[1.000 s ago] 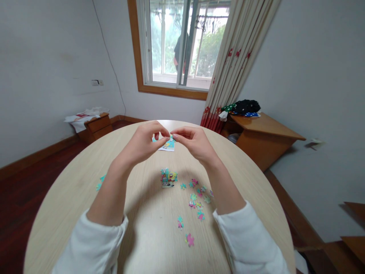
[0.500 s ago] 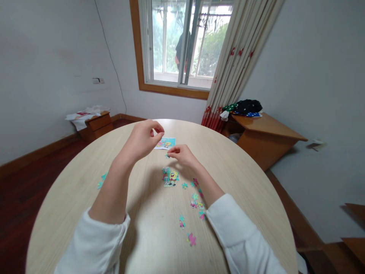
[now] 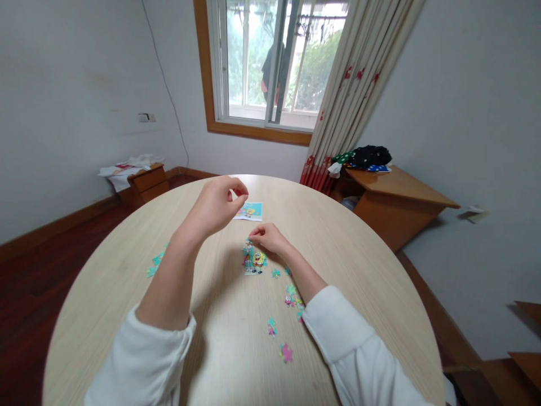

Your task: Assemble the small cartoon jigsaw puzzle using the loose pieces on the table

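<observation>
My right hand pinches a small teal jigsaw puzzle piece at the top edge of a partly joined puzzle. That puzzle shows a yellow square cartoon figure beside a teal one. Whether the piece has locked in cannot be told. My left hand hovers above the table, thumb and fingertips drawn together in a loop; no object shows in it. Behind its fingertips lies a printed picture card, partly covered by the hand.
Loose puzzle pieces lie right of the joined part, among them a teal one and a pink one. More teal pieces sit left, partly behind my left forearm. All rest on a round wooden table.
My right hand has brought the teal piece toward me, from near the card down to the joined puzzle's top edge. My left hand stays raised, almost unmoved.
</observation>
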Tool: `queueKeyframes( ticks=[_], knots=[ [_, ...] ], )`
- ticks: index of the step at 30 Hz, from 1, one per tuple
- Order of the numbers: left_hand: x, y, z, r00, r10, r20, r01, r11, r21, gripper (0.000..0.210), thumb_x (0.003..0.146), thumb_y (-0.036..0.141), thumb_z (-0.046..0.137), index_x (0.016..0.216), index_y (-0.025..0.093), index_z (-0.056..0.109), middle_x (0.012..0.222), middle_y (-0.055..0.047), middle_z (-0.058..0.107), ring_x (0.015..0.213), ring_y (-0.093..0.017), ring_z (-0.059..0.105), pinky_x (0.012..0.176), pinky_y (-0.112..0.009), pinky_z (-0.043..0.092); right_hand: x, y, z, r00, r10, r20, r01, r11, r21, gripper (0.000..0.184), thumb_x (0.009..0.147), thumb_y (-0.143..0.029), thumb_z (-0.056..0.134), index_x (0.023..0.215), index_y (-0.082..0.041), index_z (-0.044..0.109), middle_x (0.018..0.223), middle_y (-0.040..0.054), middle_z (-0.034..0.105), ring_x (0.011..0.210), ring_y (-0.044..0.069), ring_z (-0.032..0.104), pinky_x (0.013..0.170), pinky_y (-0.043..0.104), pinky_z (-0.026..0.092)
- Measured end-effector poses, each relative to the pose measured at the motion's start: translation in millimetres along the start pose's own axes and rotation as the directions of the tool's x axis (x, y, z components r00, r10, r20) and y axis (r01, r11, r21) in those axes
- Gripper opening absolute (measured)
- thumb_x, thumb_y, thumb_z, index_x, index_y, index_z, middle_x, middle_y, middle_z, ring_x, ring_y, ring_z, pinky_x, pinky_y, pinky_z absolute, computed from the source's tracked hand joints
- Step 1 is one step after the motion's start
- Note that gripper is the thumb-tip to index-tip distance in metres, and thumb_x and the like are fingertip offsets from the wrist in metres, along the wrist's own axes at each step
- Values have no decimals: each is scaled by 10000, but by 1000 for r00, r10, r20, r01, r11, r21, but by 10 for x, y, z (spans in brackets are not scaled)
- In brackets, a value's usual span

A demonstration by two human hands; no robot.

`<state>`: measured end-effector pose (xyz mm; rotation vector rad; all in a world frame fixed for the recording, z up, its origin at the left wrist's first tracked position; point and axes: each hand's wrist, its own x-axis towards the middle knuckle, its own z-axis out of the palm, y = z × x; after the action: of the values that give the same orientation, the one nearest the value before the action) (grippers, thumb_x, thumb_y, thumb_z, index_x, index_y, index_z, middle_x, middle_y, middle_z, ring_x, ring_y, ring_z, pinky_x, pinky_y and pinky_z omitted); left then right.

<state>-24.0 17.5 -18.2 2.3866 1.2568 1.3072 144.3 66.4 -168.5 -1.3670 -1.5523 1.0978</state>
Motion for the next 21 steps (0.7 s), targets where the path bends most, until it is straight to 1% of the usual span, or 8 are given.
queueKeyframes(
  ticks=[12, 21],
  knots=[
    [1, 14, 4, 1000, -3, 22, 4, 1000, -25, 89, 725, 167, 587, 670, 178, 656, 664, -14, 632, 608, -150, 516, 628, -277, 405, -10, 13, -5, 998, 26, 54, -27, 999, 30, 44, 633, -115, 693, 606, -121, 659, 513, -11, 603, 493, 77, 491, 501, 201, 373],
    [3, 21, 5, 1000, -3, 27, 4, 1000, -24, 94, 726, 171, 577, 668, 180, 651, 661, -11, 627, 600, -144, 515, 623, -271, 413, -33, -29, -4, 998, 29, 63, -28, 1000, -9, 64, 660, -101, 661, 603, -125, 648, 517, -18, 592, 486, 70, 474, 508, 203, 363]
  ],
)
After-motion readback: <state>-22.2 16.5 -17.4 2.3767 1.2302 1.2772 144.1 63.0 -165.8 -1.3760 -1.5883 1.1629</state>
